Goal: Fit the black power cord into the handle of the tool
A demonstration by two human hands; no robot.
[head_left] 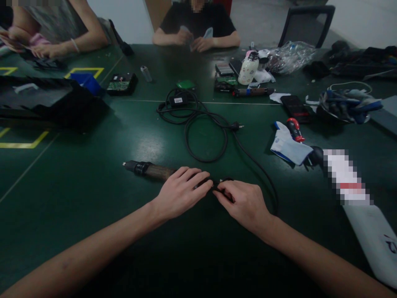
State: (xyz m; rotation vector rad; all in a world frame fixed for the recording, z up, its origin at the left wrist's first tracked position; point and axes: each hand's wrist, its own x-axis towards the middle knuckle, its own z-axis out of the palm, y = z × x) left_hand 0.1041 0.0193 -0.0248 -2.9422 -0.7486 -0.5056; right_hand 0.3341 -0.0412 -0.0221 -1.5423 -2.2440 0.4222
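An electric screwdriver [158,171] with a brown grip and black nose lies across the green table, its bit toward the left. My left hand [181,194] is closed over its rear part, hiding most of that end. Just right of it, my right hand [248,200] pinches the black cable's end [228,194] at the tool's tail; whether the connector is seated I cannot tell. Beyond my hands lies the coiled black cable [206,161], with a labelled power adapter [179,100] and a plug [236,126].
At right are a white-and-blue glove [290,147], a red-black screwdriver [295,129] and a long white object [372,240]. Farther back stand a bottle [249,68] and a second electric screwdriver [254,92]. A black housing [40,99] lies left. Two people sit opposite.
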